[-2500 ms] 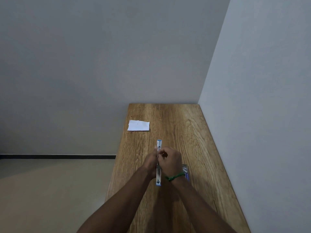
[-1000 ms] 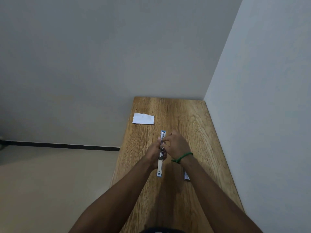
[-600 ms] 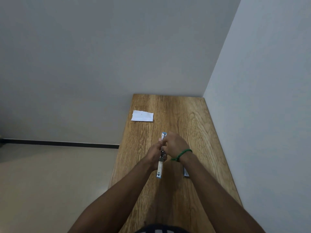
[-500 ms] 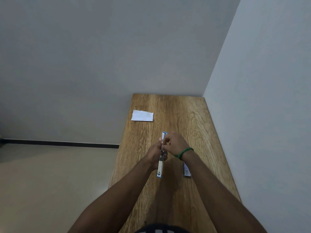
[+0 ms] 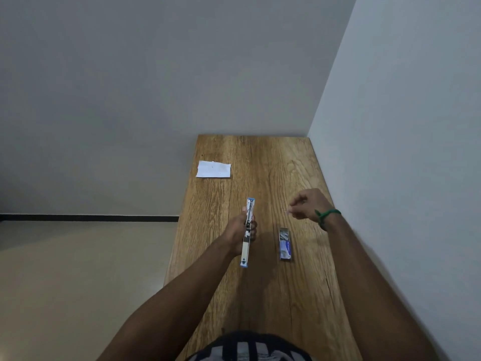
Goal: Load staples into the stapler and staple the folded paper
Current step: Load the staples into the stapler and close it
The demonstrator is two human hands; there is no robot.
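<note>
Left hand [image 5: 238, 233] fingers curled round stapler [image 5: 248, 227] mid-length. Right hand [image 5: 309, 204] fingers curled, tips close; pinching anything, cannot tell. Box [image 5: 285, 250] just nearside of right fingers, paper [image 5: 214, 169] well beyond left. Risk: staples [image 5: 283, 233] snap or jam if stapler tilts during loading.

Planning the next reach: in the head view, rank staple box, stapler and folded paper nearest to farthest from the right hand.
1. Staple box, just nearer the person than the right hand.
2. Stapler, further left, in the left hand.
3. Folded paper, far left on the table.
</note>
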